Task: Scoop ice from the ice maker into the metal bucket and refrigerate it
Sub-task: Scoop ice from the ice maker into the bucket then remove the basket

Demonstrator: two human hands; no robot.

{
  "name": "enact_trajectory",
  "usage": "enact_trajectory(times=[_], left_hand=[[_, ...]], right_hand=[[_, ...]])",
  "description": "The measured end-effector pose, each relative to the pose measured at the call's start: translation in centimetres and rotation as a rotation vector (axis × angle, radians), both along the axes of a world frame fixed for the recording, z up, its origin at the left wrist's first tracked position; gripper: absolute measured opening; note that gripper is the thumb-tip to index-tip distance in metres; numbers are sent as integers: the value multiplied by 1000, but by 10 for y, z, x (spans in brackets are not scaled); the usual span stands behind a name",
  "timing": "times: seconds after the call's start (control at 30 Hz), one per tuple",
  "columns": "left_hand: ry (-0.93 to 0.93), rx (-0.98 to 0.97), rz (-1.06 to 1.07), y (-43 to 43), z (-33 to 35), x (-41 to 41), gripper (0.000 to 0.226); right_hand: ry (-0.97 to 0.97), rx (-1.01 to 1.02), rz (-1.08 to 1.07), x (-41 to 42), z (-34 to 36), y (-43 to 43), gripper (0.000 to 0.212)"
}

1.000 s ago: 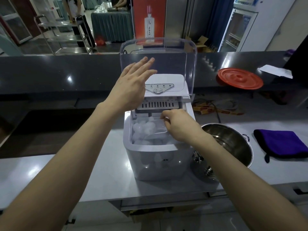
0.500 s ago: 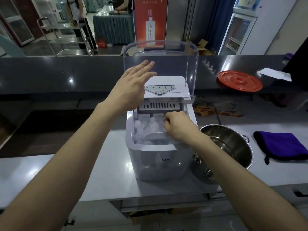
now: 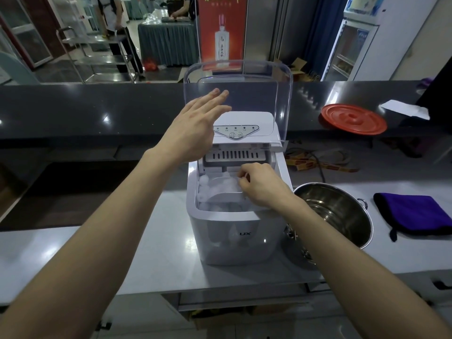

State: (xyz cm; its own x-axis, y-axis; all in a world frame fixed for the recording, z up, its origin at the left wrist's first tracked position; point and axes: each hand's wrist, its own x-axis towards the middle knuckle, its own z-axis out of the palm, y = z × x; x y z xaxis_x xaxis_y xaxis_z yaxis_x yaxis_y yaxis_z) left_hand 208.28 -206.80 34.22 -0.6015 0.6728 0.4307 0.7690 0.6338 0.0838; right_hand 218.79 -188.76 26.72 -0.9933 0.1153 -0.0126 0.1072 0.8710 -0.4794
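Ice (image 3: 204,182) has come up in the scoop (image 3: 226,190), right hand (image 3: 263,187) gripping it, left hand (image 3: 193,128) flat against the lid (image 3: 256,94); bucket (image 3: 342,216) next.

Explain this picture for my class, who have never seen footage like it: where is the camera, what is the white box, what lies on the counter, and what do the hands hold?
The camera is worn on a person's head and looks down, so the two bare arms are that person's own. The white box-shaped ice maker stands on the pale grey counter with its clear plastic lid swung up. The left hand is held flat and open by that lid; whether it touches it cannot be told. The right hand reaches into the bin and pinches a clear plastic scoop lying among the lumps of ice. To the right stand a round shiny metal bucket and a folded purple cloth. On the dark ledge behind lies a round red lid.
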Motion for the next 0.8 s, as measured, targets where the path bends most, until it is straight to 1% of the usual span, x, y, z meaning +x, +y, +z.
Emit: enact_trajectory(times=[0.33,0.43,0.6,0.8], left_hand=[[-1,14,4,2,-2,-1,71],[12,25,6,3,-3,-1,72],[26,52,21,7,-5,1,73],[44,71,6,21,0,3,71]], right_hand=[[67,-78,-61,2,10,16,21],[97,-66,-58,4,19,19,23],[181,-72,-79,8,34,32,19],[206,-103,-139,18,52,59,21]])
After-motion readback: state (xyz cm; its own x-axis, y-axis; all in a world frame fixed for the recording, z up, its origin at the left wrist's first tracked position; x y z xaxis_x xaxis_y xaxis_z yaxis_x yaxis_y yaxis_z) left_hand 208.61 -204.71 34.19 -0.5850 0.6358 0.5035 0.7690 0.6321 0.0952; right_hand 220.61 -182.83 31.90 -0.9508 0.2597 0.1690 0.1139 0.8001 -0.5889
